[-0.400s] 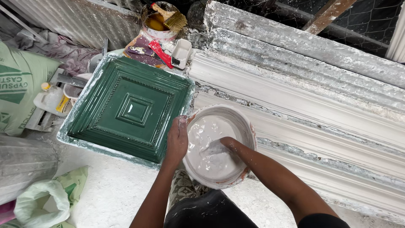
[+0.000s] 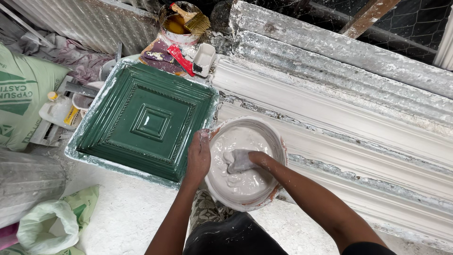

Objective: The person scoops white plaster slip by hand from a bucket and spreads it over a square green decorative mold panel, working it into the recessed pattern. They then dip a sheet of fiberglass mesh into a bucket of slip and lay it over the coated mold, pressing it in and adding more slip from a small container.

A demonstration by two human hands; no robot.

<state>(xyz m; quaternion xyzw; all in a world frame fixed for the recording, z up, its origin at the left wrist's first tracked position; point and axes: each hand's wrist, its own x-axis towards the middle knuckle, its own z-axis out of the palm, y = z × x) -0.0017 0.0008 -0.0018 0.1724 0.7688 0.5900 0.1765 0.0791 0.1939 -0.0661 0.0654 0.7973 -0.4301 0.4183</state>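
One bowl (image 2: pixel 245 163) sits right in front of you, round and white-coated with a reddish rim showing through in places, filled with thick white plaster mix. Your right hand (image 2: pixel 239 160) is sunk into that mix near the middle of the bowl, coated white, fingers curled down in the paste; how tightly they close you cannot tell under the coating. Your left hand (image 2: pixel 198 156) grips the bowl's left rim, thumb side over the edge, fingers wrapped on the outer wall. One green square mould (image 2: pixel 146 120) lies just beside the bowl on its left, glossy, with stepped square ridges stepping in to a small centre panel, and a pale plaster-crusted border round it. Several long white cornice lengths (image 2: pixel 330 123) run from the mould's upper right corner away to the right, stacked side by side behind and beside the bowl, chalky and chipped. One tin (image 2: pixel 177 23) stands beyond the mould at the top, holding yellowish liquid and a brush (image 2: pixel 191 18) with a pale handle. One red-handled scraper (image 2: pixel 178 59) lies on a stained board just below the tin, and one small white tub (image 2: pixel 204 59) stands to its right. One green and white sack (image 2: pixel 23 99) leans at the far left, with a plastic bottle (image 2: pixel 59 109) lying against it. One pale green bag (image 2: pixel 54 224) slumps at the lower left on the dusty white floor (image 2: pixel 122 222).
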